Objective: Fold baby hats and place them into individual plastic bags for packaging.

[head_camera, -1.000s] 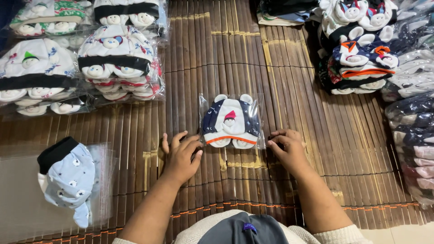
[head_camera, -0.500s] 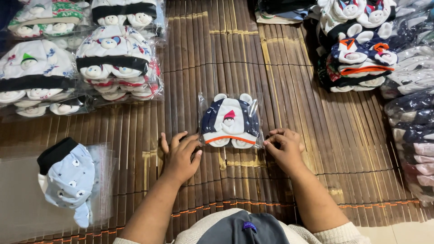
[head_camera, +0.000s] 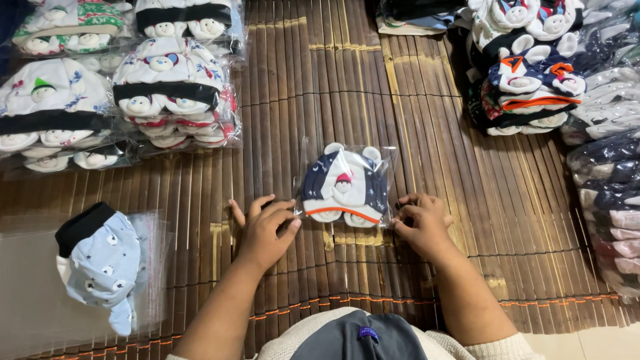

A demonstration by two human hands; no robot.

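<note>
A navy and white baby hat with small ears and an orange trim lies inside a clear plastic bag (head_camera: 345, 185) in the middle of a brown bamboo mat (head_camera: 320, 87). My left hand (head_camera: 261, 230) rests flat at the bag's lower left corner, fingers spread and touching its edge. My right hand (head_camera: 421, 223) sits at the lower right corner with its fingers curled, pinching the bag's edge there.
Bagged stacks of white hats (head_camera: 170, 100) lie at the back left. Loose navy hats (head_camera: 530, 83) are piled at the back right, with more bagged ones (head_camera: 610, 200) along the right edge. A pale blue hat (head_camera: 100, 263) lies on clear bags (head_camera: 27, 293) at the left.
Both hands have stayed at the bag's lower corners; the left hand's fingers have shifted slightly toward the bag's edge. The bag has not moved.
</note>
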